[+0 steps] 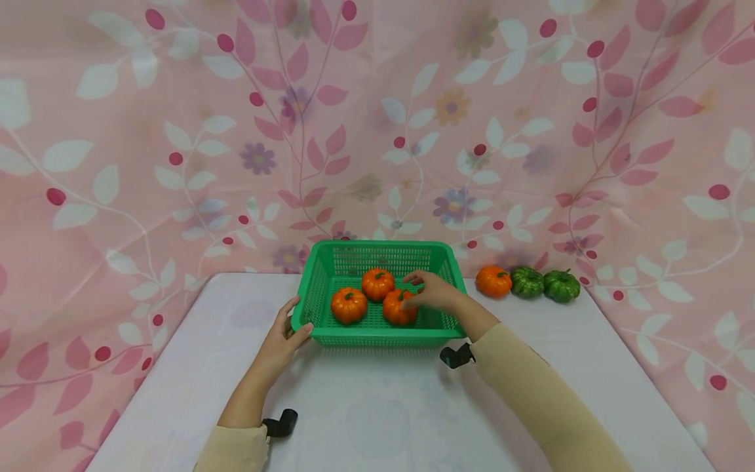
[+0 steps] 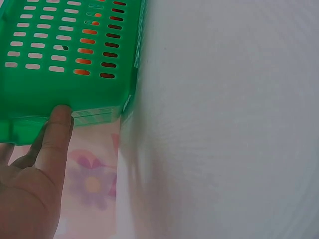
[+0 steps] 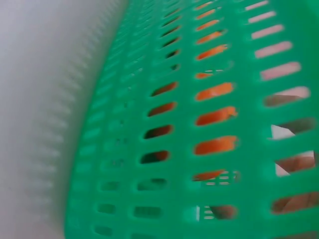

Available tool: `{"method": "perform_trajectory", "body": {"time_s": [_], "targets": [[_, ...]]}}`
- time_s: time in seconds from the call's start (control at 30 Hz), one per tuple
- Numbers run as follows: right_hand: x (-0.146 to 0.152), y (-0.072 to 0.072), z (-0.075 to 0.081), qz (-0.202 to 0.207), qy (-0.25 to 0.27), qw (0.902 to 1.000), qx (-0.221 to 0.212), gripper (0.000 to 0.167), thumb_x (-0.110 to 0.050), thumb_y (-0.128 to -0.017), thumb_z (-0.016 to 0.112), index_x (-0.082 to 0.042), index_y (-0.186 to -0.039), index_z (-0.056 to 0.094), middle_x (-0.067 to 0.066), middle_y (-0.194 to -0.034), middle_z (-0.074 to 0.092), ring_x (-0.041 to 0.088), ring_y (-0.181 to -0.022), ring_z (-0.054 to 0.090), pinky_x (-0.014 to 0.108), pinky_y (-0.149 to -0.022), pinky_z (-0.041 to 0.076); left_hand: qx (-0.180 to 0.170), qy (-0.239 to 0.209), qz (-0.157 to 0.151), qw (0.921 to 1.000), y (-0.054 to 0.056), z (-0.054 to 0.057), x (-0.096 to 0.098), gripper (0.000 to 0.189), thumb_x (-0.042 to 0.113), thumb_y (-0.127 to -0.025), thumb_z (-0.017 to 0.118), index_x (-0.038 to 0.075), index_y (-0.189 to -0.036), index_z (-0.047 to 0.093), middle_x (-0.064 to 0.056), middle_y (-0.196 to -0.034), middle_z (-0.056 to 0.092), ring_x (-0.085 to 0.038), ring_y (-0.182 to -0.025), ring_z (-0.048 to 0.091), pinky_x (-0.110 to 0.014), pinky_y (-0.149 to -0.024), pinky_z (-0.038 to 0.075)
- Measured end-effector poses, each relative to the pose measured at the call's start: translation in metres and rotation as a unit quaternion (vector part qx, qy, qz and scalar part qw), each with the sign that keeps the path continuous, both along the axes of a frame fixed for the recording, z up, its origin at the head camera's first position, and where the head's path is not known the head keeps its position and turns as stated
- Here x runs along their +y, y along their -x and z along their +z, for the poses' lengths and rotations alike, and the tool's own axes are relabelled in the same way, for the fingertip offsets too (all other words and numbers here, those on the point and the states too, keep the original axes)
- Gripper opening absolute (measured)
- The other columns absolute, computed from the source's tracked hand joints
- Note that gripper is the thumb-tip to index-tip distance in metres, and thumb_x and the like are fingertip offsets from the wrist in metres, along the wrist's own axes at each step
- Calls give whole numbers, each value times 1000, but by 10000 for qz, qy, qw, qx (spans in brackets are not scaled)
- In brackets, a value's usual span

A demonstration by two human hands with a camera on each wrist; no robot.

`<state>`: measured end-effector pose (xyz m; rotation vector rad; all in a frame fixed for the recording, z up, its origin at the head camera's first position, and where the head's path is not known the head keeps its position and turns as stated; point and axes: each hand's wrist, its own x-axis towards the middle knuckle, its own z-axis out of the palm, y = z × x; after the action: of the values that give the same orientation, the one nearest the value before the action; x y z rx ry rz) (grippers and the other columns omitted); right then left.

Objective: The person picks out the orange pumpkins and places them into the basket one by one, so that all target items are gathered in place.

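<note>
A green plastic basket (image 1: 383, 333) with slotted walls stands on the table with three small orange pumpkins inside: one on the left (image 1: 348, 306), one at the back (image 1: 378, 284) and one on the right (image 1: 400, 307). My left hand (image 1: 282, 339) holds the basket's near left corner, thumb at the front rim and fingers along the side. In the left wrist view, a finger of the left hand (image 2: 47, 172) lies against the green wall. Over the basket's right part, my right hand (image 1: 436, 293) has thumb and fingers apart, the thumb overlapping the right pumpkin. Slots in the right wrist view show orange behind the basket wall (image 3: 184, 99).
Right of the basket, another orange pumpkin (image 1: 494, 282) and two green ones (image 1: 527, 282), (image 1: 561, 286) sit in a row at the table's back edge. A pink floral cloth (image 1: 366, 131) hangs behind the white table (image 1: 377, 413).
</note>
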<state>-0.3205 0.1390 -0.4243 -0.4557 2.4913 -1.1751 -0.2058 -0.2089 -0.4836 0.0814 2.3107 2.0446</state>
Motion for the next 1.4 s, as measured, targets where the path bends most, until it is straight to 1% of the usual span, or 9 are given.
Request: {"method": "perform_trajectory", "body": {"time_s": [0.17, 0.37, 0.57, 0.77, 0.93, 1.07, 1.2, 1.3, 1.4], "targets": [[6, -8, 11, 33, 28, 9999, 104, 52, -23, -92, 75, -10, -137, 54, 24, -147, 44, 43, -130, 45, 52, -103, 47, 15, -8, -31, 10000, 0, 1, 1, 77, 20, -102, 61, 25, -162, 13, -25, -154, 35, -36, -135, 44, -39, -105, 47], [11, -19, 24, 67, -60, 9994, 340, 45, -26, -96, 69, -12, -137, 55, 19, -145, 49, 44, -131, 45, 53, -105, 45, -13, -5, -56, 10000, -1, 3, 1, 76, 18, -102, 60, 25, -162, 12, -25, -154, 34, -36, -136, 43, -37, -105, 47], [19, -33, 39, 210, -37, 9974, 693, 47, -34, -98, 67, -12, -137, 55, 10, -143, 52, 40, -132, 46, 56, -106, 44, -60, 33, -46, 10000, -1, 5, 1, 76, 20, -103, 59, 26, -162, 11, -24, -156, 32, -35, -137, 43, -37, -105, 47], [30, -49, 54, 87, -113, 9964, 837, 50, -42, -96, 66, -18, -138, 55, 6, -141, 54, 36, -133, 46, 58, -106, 42, -80, 47, -42, 9999, -1, 4, 1, 76, 18, -103, 59, 26, -162, 11, -24, -156, 32, -35, -137, 43, -38, -106, 46], [40, -58, 59, -48, -13, 9944, 1058, 47, -41, -97, 66, -17, -137, 57, 9, -139, 56, 37, -132, 47, 58, -106, 43, -76, 57, -33, 9999, -1, 5, 2, 75, 17, -104, 58, 26, -162, 11, -24, -155, 33, -35, -136, 43, -38, -106, 47], [49, -65, 62, -134, 292, 9921, 1211, 45, -35, -98, 66, -11, -135, 58, 12, -138, 56, 38, -131, 47, 57, -108, 42, -90, 42, -62, 9999, -1, 6, 2, 75, 17, -104, 57, 26, -162, 9, -24, -156, 31, -35, -137, 42, -41, -107, 45], [57, -69, 61, -221, 537, 9898, 1303, 44, -33, -99, 66, -8, -135, 57, 13, -138, 56, 38, -131, 46, 55, -108, 43, -71, 62, -60, 9999, 0, 3, 0, 75, 16, -104, 57, 27, -162, 10, -24, -156, 32, -36, -137, 43, -40, -106, 46], [64, -72, 60, -355, 570, 9890, 1321, 45, -34, -99, 65, -9, -136, 57, 13, -140, 54, 41, -131, 47, 54, -104, 47, -17, 117, -58, 9999, 1, 0, 0, 75, 16, -104, 57, 26, -162, 10, -25, -155, 32, -37, -136, 44, -39, -104, 47], [70, -75, 60, -553, 506, 9879, 1356, 46, -37, -99, 64, -11, -137, 57, 14, -142, 52, 42, -130, 49, 55, -101, 49, -3, 121, -40, 9999, 1, 0, 0, 75, 17, -103, 58, 26, -162, 11, -25, -155, 33, -37, -136, 44, -38, -104, 48]]}}
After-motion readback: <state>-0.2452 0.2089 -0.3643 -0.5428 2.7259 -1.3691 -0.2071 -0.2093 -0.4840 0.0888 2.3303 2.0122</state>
